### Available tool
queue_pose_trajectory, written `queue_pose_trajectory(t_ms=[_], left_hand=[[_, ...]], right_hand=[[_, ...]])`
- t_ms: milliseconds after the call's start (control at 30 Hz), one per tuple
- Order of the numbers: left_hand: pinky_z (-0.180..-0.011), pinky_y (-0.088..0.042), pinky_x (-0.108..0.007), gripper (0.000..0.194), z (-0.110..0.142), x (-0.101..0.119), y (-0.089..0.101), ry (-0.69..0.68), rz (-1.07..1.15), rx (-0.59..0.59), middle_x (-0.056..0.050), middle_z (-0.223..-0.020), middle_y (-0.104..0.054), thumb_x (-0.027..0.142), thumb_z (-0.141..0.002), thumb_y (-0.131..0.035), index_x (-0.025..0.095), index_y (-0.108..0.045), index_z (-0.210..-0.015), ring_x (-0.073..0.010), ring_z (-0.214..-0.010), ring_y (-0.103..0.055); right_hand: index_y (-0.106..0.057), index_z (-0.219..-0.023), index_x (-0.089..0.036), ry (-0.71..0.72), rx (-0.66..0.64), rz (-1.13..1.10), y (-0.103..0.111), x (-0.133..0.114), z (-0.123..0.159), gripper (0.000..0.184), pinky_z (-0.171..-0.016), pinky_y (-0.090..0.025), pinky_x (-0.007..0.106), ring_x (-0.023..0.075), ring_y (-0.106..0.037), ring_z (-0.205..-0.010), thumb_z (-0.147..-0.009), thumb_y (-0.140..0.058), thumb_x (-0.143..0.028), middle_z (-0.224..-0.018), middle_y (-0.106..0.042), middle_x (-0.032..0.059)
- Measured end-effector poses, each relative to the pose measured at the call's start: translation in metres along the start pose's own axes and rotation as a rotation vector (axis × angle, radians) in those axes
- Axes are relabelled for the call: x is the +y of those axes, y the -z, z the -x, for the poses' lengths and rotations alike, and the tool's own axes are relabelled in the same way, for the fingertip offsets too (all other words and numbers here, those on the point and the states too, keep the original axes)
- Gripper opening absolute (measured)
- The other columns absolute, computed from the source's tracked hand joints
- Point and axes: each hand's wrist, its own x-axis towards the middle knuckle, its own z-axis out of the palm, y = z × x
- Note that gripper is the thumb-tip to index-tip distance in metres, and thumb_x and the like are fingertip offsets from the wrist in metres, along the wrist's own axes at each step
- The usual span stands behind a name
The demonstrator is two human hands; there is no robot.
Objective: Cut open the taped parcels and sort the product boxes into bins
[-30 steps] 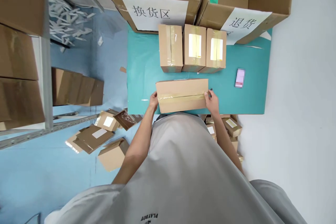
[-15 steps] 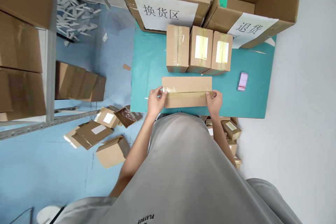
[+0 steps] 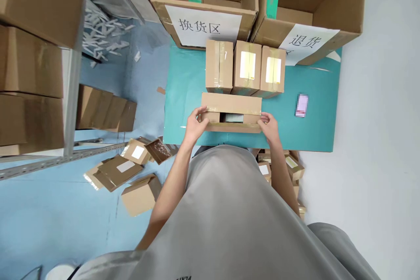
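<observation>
A long cardboard box (image 3: 232,101) lies on the green-topped table close to my body. Its top is parted along the middle, and a pale item (image 3: 234,117) shows through the gap between the small inner flaps. My left hand (image 3: 196,124) grips the box's left end, fingers and thumb on either side of the opening. At the right end my right hand (image 3: 269,127) holds the near flap's corner between thumb and fingers. Clear tape runs along the flap edges.
Three taped boxes (image 3: 246,65) stand just beyond. Two large open cartons (image 3: 157,13) with paper signs are behind them. A small pixelated pink item (image 3: 302,105) lies at the right. Shelving with boxes (image 3: 33,63) stands left; discarded boxes (image 3: 120,170) lie on the floor.
The box's top flaps were closed together with tape along the seam; now they are apart and the inside shows. Both hands remain at the box's ends. The view has shifted slightly.
</observation>
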Motion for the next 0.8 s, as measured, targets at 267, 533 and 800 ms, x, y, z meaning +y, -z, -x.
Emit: queue_pose_trajectory(t_ms=[267, 533, 800], left_hand=[[-0.142, -0.033, -0.06, 0.109, 0.04, -0.023, 0.029, -0.193, -0.221, -0.263, -0.014, -0.194, -0.011, 0.035, -0.088, -0.085, 0.035, -0.03, -0.182, -0.0401, -0.18, -0.017], [-0.141, -0.019, -0.077, 0.078, 0.057, -0.013, 0.008, -0.453, -0.762, -0.219, -0.013, -0.195, 0.008, 0.029, -0.102, -0.081, 0.032, -0.05, -0.174, -0.049, -0.179, 0.01], [-0.141, -0.018, -0.08, 0.043, 0.043, -0.013, -0.027, -0.421, -1.002, -0.36, -0.017, -0.192, -0.02, 0.015, -0.092, -0.088, 0.022, -0.081, -0.134, -0.0504, -0.178, -0.008]], right_hand=[[-0.047, -0.175, -0.022, 0.256, -0.148, 0.378, 0.012, 0.004, -0.015, 0.096, -0.103, -0.066, 0.056, 0.0279, -0.078, -0.094, -0.088, -0.083, -0.041, -0.175, -0.048, 0.0227], [-0.062, -0.161, -0.018, 0.42, -0.068, 0.556, 0.009, -0.023, -0.025, 0.057, -0.097, -0.061, 0.044, 0.0372, -0.079, -0.121, -0.119, -0.042, -0.051, -0.147, -0.077, 0.0207], [-0.075, -0.114, -0.02, 0.155, 0.065, 0.488, -0.006, -0.069, -0.1, 0.044, -0.096, -0.057, 0.041, 0.0355, -0.079, -0.108, -0.111, -0.063, -0.062, -0.106, -0.085, 0.0149]])
